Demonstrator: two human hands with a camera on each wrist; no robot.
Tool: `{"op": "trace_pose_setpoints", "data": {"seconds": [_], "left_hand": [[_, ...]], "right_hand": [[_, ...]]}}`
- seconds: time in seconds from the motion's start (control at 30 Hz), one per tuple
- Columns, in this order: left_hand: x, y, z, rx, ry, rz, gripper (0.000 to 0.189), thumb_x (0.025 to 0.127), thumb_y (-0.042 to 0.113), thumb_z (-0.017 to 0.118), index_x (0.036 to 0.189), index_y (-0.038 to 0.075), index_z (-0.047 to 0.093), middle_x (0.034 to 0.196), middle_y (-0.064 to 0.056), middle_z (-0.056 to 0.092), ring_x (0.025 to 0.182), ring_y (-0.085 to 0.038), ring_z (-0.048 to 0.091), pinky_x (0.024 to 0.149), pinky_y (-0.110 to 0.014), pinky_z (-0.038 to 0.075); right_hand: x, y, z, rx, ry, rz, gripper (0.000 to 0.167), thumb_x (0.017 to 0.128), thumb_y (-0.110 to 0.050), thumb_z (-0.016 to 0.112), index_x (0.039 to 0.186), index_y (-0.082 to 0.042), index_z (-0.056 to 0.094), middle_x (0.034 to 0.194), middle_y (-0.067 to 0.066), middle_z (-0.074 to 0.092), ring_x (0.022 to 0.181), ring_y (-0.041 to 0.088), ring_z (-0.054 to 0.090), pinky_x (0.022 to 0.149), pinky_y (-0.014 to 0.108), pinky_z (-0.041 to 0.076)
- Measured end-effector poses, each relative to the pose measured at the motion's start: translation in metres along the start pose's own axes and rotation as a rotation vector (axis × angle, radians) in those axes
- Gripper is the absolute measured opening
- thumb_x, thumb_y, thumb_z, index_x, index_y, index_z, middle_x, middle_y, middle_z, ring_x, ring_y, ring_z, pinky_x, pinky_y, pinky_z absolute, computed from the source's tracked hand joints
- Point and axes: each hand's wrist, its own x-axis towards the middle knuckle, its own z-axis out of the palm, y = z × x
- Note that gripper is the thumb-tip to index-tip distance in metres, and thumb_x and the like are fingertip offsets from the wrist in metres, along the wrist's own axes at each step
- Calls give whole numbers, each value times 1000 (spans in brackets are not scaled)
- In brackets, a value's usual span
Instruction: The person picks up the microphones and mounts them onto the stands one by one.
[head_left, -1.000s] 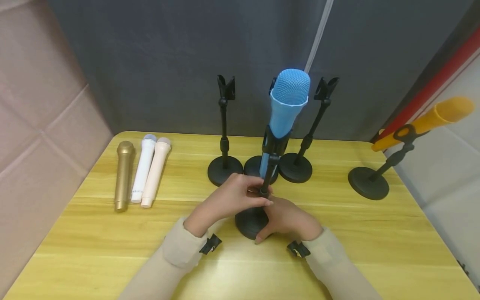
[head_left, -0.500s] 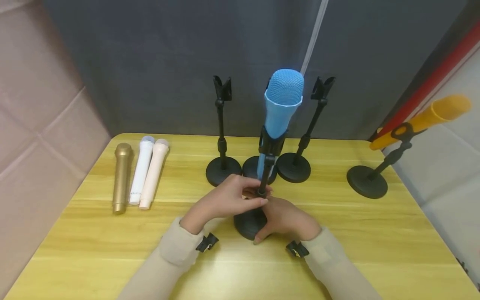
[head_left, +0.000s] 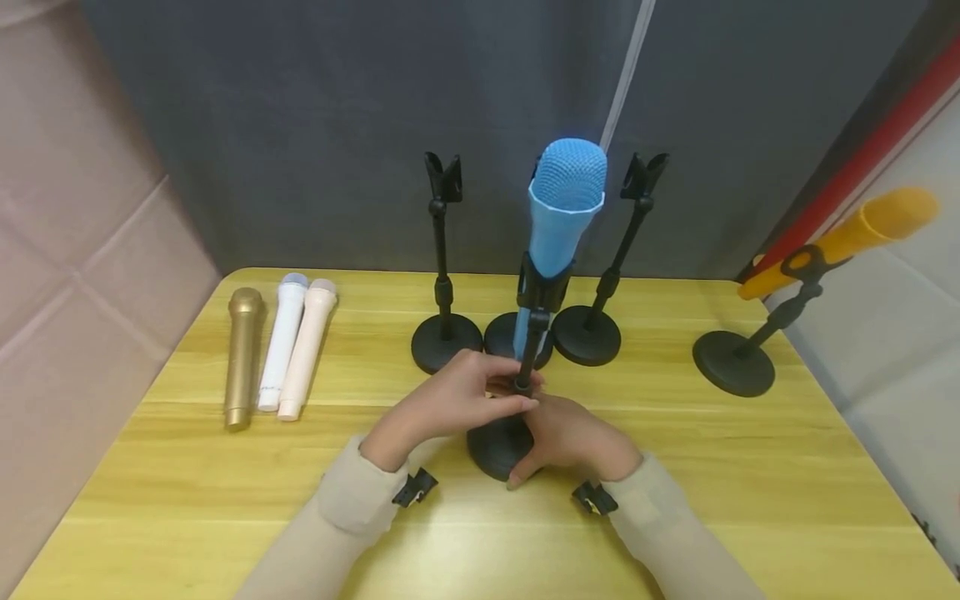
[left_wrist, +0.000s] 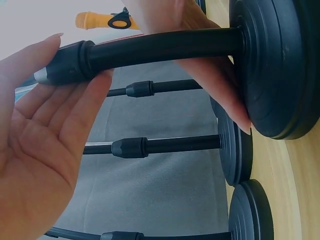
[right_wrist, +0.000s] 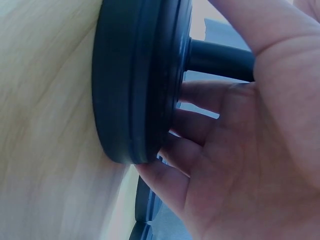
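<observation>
A black microphone stand [head_left: 498,450] stands upright near the table's middle, a blue microphone [head_left: 562,225] tilted in its clip. Around the collar [left_wrist: 70,60] of its pole my left hand [head_left: 461,396] has thumb and fingers, as the left wrist view shows. Lower down, my right hand [head_left: 573,437] grips the round base [right_wrist: 135,85], thumb at the front edge. In the right wrist view its fingers [right_wrist: 170,182] lie against the base's top and rim. The microphone's lower end shows partly behind the pole.
Behind are a left stand [head_left: 446,342], a middle stand [head_left: 498,333] largely hidden, and a right stand [head_left: 588,333]. An orange microphone [head_left: 847,242] sits in a stand at far right. Gold [head_left: 243,358], white [head_left: 283,342] and pale pink [head_left: 307,350] microphones lie left.
The head view has shifted slightly, moving the whole scene a little to the left. Both hands keep their hold on the stand, which looks still on the table.
</observation>
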Motion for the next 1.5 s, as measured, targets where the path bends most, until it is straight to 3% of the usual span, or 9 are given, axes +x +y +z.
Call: {"op": "trace_pose_setpoints", "data": {"seconds": [1.5], "left_hand": [[0,0,2,20,37,-12,22,93,20,75,112,9,74,108,2,77,96,-1,73,87,-20,57]], "right_hand": [[2,2,1,-7,-3,22,116,62,-48,96,154,-6,38,152,11,52,133,28,56,111,49,45]]}}
